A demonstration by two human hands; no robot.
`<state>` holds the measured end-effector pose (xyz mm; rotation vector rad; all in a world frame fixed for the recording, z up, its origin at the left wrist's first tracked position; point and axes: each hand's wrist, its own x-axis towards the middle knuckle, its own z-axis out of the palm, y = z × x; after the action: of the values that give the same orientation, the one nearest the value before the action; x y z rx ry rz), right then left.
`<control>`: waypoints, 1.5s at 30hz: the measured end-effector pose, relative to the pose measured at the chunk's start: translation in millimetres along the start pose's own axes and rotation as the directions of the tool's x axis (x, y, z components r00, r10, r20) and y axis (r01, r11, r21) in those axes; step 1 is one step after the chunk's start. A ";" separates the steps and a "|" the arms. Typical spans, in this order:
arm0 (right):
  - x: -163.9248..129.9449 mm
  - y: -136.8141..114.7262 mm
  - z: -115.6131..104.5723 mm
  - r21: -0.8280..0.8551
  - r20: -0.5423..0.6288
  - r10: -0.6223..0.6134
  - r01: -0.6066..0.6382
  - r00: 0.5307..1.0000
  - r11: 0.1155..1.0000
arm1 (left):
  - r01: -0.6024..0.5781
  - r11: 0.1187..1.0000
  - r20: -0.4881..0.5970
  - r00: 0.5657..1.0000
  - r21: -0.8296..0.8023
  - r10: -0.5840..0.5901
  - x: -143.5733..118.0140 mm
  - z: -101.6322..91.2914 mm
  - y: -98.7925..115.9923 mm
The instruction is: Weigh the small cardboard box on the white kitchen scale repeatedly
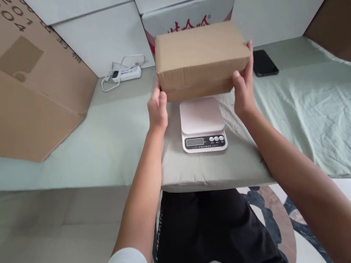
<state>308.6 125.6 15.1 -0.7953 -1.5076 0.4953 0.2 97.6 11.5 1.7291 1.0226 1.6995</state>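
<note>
A plain brown cardboard box (199, 49) is held up between my two hands, just behind and above a white kitchen scale (201, 117). My left hand (158, 109) grips the box's lower left corner, thumb toward me. On the other side, my right hand (244, 84) clasps the right end, with the thumb on the front face and fingers along the side. The scale lies on the cloth-covered table with its display and buttons facing me. Nothing rests on its plate, and its display looks blank.
A large printed carton (41, 80) stands at the left on the green cloth (115, 144). A white power strip (126, 74) with a cable lies at the back. A black phone (264, 63) is right of the box. White boxes (103, 37) line the back.
</note>
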 end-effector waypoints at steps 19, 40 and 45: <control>-84.0 -44.9 -12.4 -0.114 -0.146 0.003 -0.019 0.989 0.993 | 0.136 0.986 -0.008 0.990 -0.095 -0.138 -84.9 3.6 46.3; -79.3 -48.0 -18.6 -0.112 -0.141 -0.027 0.011 0.990 0.994 | 0.235 0.959 -0.037 0.969 -0.159 -0.243 -88.2 1.0 46.5; -79.3 -56.3 -18.2 -0.107 -0.158 -0.054 0.038 0.986 0.994 | 0.216 0.964 -0.037 0.974 -0.156 -0.225 -88.9 1.5 50.4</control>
<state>313.0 27.4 3.8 -0.8582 -1.4073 0.3129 15.6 -2.4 -2.4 1.4242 1.0394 1.6437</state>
